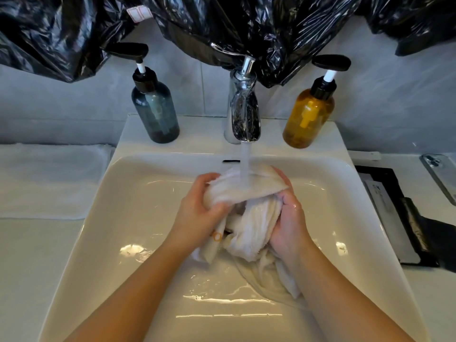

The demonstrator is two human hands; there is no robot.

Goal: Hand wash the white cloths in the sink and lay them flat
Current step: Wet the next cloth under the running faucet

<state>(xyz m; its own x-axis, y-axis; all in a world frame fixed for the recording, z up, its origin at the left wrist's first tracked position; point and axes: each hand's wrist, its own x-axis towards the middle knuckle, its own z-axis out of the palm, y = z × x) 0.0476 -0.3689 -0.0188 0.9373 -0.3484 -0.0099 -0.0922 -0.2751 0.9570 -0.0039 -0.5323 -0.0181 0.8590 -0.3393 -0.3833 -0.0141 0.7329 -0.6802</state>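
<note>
A wet white cloth is bunched up over the middle of the white sink. My left hand grips its left side and my right hand grips its right side. Water runs from the chrome tap onto the top of the cloth. The cloth's lower end trails down into the basin near my right wrist. Another white cloth lies flat on the counter left of the sink.
A dark blue pump bottle stands on the sink ledge left of the tap, an amber pump bottle on the right. Black plastic sheeting hangs above. A black tray and a phone lie at the right.
</note>
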